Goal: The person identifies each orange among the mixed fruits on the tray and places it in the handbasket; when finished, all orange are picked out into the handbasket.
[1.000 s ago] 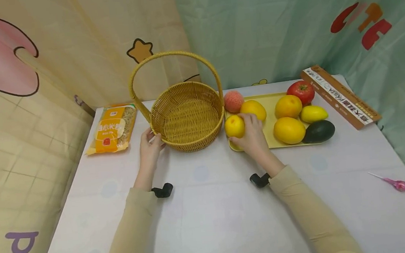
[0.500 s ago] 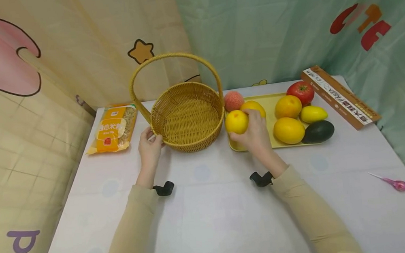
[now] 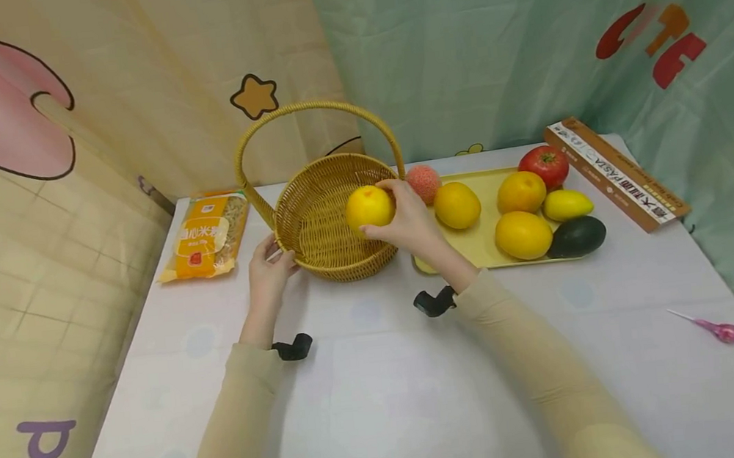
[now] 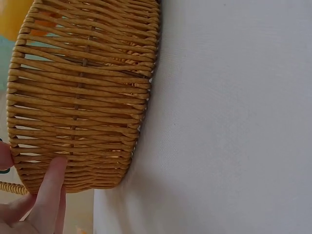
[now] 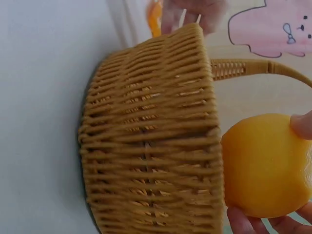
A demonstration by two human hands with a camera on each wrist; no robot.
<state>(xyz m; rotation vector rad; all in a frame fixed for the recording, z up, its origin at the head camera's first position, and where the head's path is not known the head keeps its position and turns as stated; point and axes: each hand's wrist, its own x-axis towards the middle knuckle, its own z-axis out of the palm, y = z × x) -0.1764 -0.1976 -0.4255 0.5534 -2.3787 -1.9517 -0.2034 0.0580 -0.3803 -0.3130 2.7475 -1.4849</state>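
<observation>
My right hand [image 3: 411, 221] holds a round yellow-orange fruit [image 3: 368, 209] between thumb and fingers over the wicker basket [image 3: 316, 254]. In the right wrist view the fruit [image 5: 265, 165] is just above the basket's rim, fingertips [image 5: 239, 222] beneath it. My left hand [image 3: 269, 275] grips the basket's near left rim, thumb at the rim and fingers against the outer weave, as the left wrist view shows at the basket wall [image 4: 73, 107]. No fruit shows on the visible part of the basket's floor.
A yellow tray [image 3: 485, 182] at right holds several fruits, including a red one [image 3: 544, 166] and a dark green one [image 3: 576, 237]. A pink fruit [image 3: 424, 183] sits by its left end. A pasta box [image 3: 617, 174], an orange food bag [image 3: 205, 236] and a lollipop [image 3: 715, 327] lie around. The basket's tall handle [image 3: 312, 107] arches up.
My right hand has lifted the yellow-orange fruit off the tray's left end and carried it left over the basket. My left hand has stayed on the rim.
</observation>
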